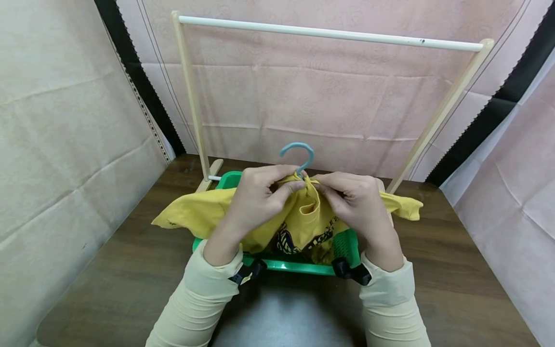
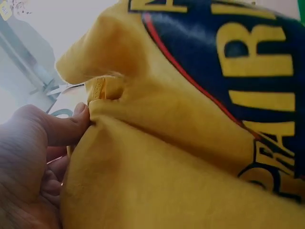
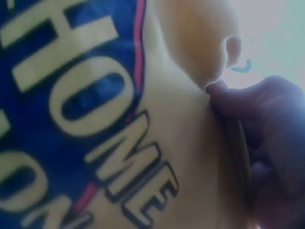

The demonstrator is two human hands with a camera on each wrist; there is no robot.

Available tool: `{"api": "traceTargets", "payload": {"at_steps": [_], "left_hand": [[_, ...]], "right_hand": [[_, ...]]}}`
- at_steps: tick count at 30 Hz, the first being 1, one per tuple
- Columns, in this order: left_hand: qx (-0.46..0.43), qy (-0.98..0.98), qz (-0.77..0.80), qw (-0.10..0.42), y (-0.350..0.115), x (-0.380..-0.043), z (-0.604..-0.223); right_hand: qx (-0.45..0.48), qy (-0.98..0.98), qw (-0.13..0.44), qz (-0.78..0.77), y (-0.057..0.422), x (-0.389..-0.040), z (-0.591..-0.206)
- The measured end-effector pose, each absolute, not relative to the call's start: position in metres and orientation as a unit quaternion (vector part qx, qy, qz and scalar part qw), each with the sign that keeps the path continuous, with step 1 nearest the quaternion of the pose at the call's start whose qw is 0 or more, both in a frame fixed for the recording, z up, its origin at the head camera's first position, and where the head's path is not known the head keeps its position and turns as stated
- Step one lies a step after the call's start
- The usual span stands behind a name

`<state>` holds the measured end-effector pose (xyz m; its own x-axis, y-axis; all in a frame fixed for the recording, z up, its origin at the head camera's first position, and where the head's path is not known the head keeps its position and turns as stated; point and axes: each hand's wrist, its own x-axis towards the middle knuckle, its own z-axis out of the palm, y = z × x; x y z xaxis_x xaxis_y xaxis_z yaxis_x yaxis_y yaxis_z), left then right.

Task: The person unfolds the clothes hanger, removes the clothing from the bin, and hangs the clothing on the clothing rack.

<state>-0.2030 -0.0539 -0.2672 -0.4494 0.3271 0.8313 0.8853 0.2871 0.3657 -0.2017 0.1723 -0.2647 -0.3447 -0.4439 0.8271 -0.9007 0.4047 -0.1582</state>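
A yellow T-shirt (image 1: 260, 236) with a dark blue printed design hangs between my hands over a green basket (image 1: 299, 266). Out of its neckline rises the light blue hook of a clothes hanger (image 1: 309, 153); the rest of the hanger is hidden inside the cloth. My left hand (image 1: 264, 193) pinches the collar just left of the hook, thumb in front, as the left wrist view also shows. On the other side, my right hand (image 1: 355, 200) pinches the collar between thumb and fingers. Folds bunch at the neck between both hands, and the sleeves spread out left and right.
Behind the basket stands a rack with a white horizontal rod (image 1: 329, 33) on two pale posts (image 1: 191, 96). A brown wooden table (image 1: 130, 274) lies underneath. Light patterned cloth walls (image 1: 303, 96) enclose the back and sides. More cloth (image 1: 323, 253) lies in the basket.
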Motion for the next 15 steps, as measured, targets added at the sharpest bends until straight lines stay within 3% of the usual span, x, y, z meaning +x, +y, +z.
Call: {"api": "traceTargets", "payload": {"at_steps": [10, 15], "left_hand": [[-0.423, -0.739, -0.43, 0.298, -0.059, -0.205, -0.265], [-0.421, -0.767, -0.404, 0.269, -0.067, -0.207, -0.265]], "right_hand": [[0.416, -0.836, 0.211, 0.29, 0.206, -0.194, -0.257], [0.427, -0.829, 0.222, 0.283, 0.216, -0.197, -0.257]]}}
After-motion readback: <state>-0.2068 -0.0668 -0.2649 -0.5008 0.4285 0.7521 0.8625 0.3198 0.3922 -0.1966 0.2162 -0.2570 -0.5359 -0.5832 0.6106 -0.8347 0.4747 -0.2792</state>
